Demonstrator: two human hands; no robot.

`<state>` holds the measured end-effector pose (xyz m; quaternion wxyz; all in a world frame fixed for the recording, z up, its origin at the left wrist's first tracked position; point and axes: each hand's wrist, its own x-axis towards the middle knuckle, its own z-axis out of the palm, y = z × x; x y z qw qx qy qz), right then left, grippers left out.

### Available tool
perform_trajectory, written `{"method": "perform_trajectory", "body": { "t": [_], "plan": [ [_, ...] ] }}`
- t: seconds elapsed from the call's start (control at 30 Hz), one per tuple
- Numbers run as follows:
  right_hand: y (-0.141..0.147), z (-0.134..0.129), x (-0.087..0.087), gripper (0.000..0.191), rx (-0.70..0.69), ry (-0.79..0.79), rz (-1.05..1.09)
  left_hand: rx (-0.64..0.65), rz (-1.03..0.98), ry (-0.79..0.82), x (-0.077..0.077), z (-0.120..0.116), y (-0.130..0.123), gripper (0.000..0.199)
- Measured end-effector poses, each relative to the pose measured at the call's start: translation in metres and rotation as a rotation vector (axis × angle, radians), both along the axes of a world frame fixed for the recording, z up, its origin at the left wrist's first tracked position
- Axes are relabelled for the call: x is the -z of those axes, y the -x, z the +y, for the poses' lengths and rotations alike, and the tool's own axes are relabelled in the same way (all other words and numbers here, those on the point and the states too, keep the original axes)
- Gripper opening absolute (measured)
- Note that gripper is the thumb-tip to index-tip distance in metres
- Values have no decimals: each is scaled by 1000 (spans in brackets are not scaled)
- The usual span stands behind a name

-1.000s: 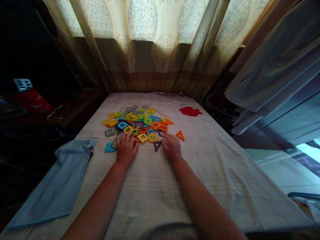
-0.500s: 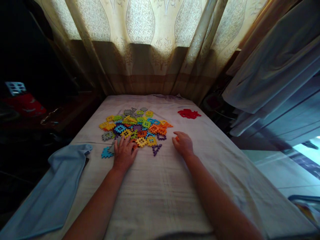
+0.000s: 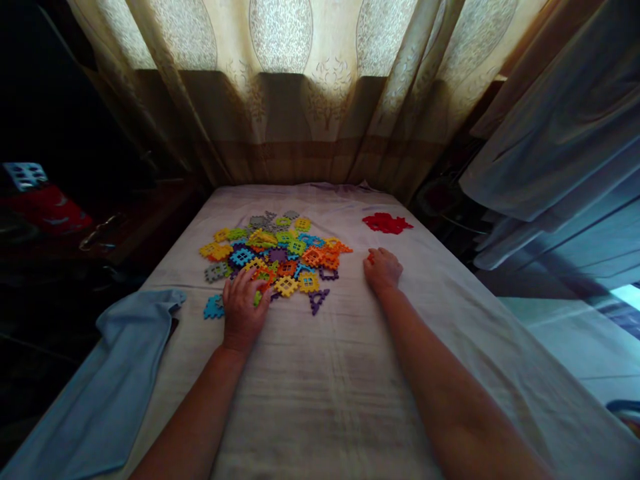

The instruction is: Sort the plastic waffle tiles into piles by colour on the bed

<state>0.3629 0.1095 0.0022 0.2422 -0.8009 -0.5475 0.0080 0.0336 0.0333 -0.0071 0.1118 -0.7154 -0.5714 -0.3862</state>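
A heap of colourful plastic window-shaped pieces (image 3: 277, 255) lies on the bed-like surface. At its near left edge, my left hand (image 3: 243, 303) is closed around an orange piece (image 3: 265, 274), its thumb and fingers at the piece's edges. To the right of the heap, my right hand (image 3: 383, 268) is curled, with a bit of orange (image 3: 371, 257) showing at its fingertips. Beyond it lies a small group of red pieces (image 3: 387, 223). A purple triangular piece (image 3: 318, 301) sits at the heap's near edge, and a blue piece (image 3: 213, 307) lies left of my left hand.
A light blue cloth (image 3: 107, 373) hangs over the left edge of the pale sheet (image 3: 320, 393). A patterned curtain (image 3: 300, 127) closes off the far side. Draped cloths (image 3: 565, 127) hang at the right; a red item (image 3: 47, 210) stands at far left.
My left hand has drawn its fingers in and raised an orange piece from the heap. My right hand has moved right and away from me, towards the red pieces, with the orange bit still at its fingertips.
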Motion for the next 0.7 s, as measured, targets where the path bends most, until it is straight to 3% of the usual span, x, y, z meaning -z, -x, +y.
{"method": "perform_trajectory", "body": {
  "t": [0.07,0.17,0.23,0.3,0.5,0.7],
  "plan": [
    [14,-4,5,37,-62,-144,30,36,16,3,0,0,-1,21],
    [45,-20,7,29,-366,-298,94,84,45,5,-1,0,-4,21],
    [67,-30,4,26,-576,-294,171,114,67,0,-3,-1,-7,21],
    [88,-38,0,26,-687,-229,276,153,94,2,-5,-2,-9,22],
    [121,-48,-1,28,-764,-36,627,262,144,35,-7,-5,-15,21],
    [120,-43,3,31,-744,7,866,307,136,-4,-6,-6,-19,24]
  ]
}}
